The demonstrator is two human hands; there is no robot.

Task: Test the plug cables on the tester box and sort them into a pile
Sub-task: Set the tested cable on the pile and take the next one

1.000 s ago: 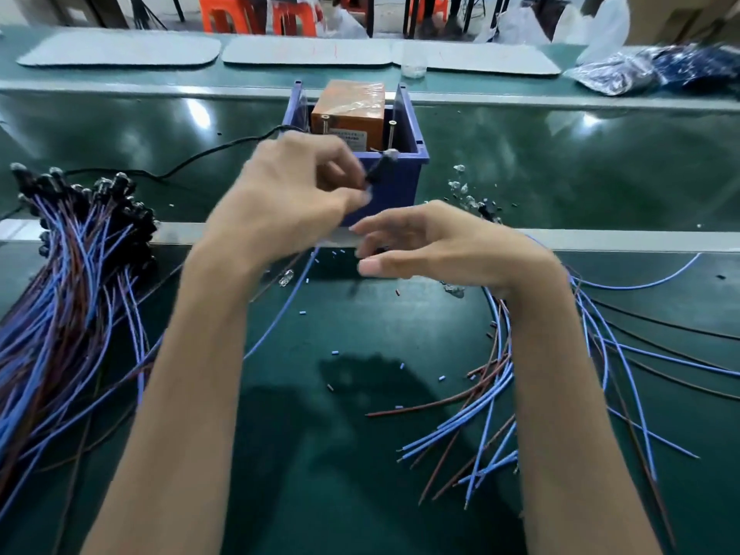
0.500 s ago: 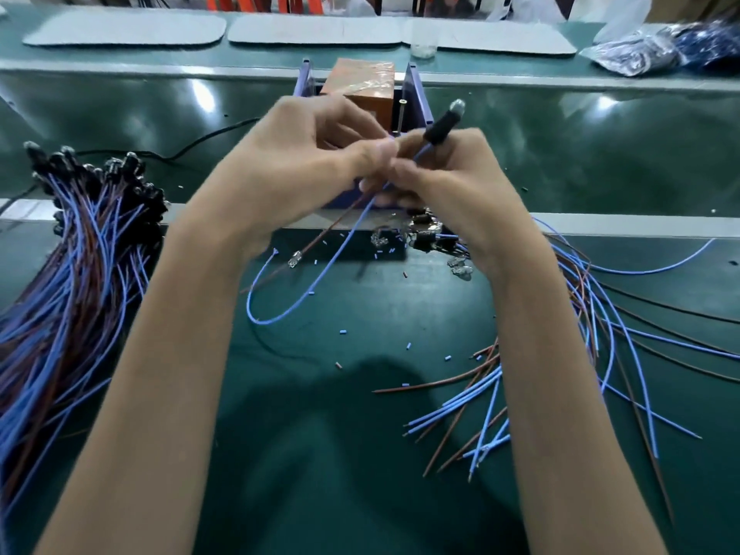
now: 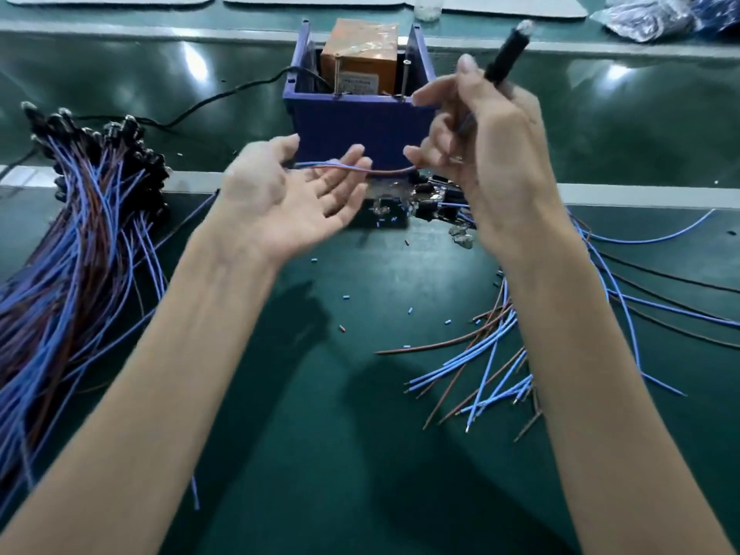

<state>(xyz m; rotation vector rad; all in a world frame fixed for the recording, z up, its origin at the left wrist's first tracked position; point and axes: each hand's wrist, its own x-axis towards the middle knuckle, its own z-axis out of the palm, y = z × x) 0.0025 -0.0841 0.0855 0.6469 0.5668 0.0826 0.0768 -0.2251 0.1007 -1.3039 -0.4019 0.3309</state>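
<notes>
A: Where's the cable under test?

B: In the right hand (image 3: 492, 154), right of centre. Fingers are curled round the black body of the plug cable (image 3: 502, 60), clear tip up, above and right of the tester box (image 3: 360, 130). Its leads (image 3: 390, 171) run left across the fingertips of the left hand (image 3: 288, 206). That hand is palm up, fingers spread and loose. Looks like no pinch, but it's blurred there.

A: Risks?

B: Three, my read.
1. The leads look only draped. They could slide off the left fingers and fall into the untested heap (image 3: 496, 354) at lower right, or snag the plug heads (image 3: 432, 198) in front of the box.
2. Loose lead ends could swing near the box's upright pins (image 3: 406, 80). A stray touch there could give a false reading.
3. A short toss could land between the heaps and not on the sorted pile (image 3: 80, 242) at left, so tested and untested get mixed.

A: Room to move?

B: Bare green mat (image 3: 360, 454) at centre bottom between the forearms, with only insulation scraps (image 3: 345, 298) on it. The sorted pile runs off the left edge and loose wires fan out to the right edge. A pale strip (image 3: 640, 196) crosses mid-frame, with the box just behind it. A black cord (image 3: 224, 94) leaves the box toward upper left, near the pile's plug ends. A sweep to that pile could hook it.
</notes>
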